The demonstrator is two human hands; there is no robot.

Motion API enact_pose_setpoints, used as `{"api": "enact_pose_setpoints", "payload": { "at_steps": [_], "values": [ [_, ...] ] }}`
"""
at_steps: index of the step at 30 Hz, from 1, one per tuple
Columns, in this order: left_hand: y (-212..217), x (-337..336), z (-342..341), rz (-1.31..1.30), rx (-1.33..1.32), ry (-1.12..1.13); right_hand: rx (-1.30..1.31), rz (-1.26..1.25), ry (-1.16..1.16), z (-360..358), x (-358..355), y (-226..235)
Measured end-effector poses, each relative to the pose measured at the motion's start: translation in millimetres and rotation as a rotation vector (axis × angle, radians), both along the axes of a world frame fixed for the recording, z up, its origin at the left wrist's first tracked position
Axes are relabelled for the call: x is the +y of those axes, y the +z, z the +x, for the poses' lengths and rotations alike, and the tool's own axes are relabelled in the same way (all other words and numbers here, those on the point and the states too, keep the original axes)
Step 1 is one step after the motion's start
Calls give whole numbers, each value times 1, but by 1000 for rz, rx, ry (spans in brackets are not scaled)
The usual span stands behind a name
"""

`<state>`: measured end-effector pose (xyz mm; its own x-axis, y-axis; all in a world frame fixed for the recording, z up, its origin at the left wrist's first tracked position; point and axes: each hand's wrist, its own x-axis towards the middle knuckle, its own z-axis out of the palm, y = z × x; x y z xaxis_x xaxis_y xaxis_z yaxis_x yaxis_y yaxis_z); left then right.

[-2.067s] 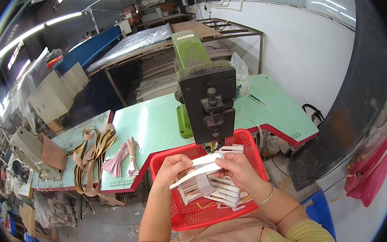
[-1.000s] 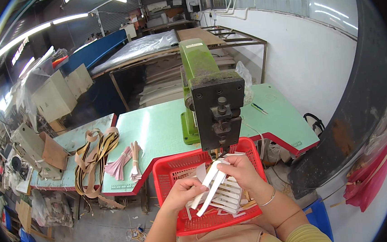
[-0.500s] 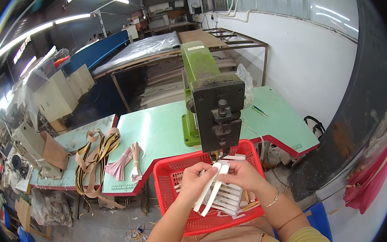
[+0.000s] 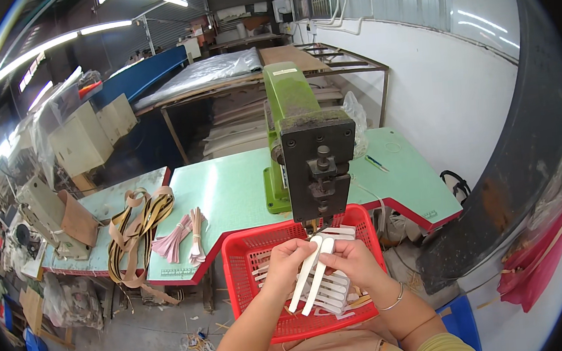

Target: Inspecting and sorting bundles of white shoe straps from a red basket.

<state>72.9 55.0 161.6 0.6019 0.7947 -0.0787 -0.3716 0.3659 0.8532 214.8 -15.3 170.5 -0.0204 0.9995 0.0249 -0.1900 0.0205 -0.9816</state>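
Over a red plastic basket, just under the head of a green machine, my two hands hold a pair of long white strips with rounded ends. My left hand pinches the left white strip near its upper end. Close beside it, my right hand grips the right white strip with thumb and fingers. Both strips slant down toward me, side by side. Several more white strips lie in the basket below, partly hidden by my hands.
The machine stands on a light green table with a red edge. Pink and beige strip bundles and a heap of tan and black straps lie to the left. A pen lies at right; a dark column rises beyond.
The two white strips have swung to a steeper angle, their lower ends shifting slightly right. My hands stay closed on them in nearly the same place.
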Motion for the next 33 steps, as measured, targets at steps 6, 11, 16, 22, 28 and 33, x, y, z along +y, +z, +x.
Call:
{"api": "enact_pose_setpoints", "payload": {
  "at_steps": [6,11,16,22,28,33],
  "values": [
    [3,-4,1,9,23,34,-15,-12,-23,-1,-2,-2],
    [-8,-6,3,93,6,125,-35,-18,-56,-2,-2,-3],
    [-11,-9,7,61,-41,154,-7,-13,-72,2,-2,-4],
    [-16,-14,12,54,-119,207,-91,1,-117,5,0,-6],
    [-21,-17,16,64,-125,270,-85,10,-142,8,0,-1],
    [-22,-18,18,71,-133,249,-69,47,-187,12,3,2]
  ]
}}
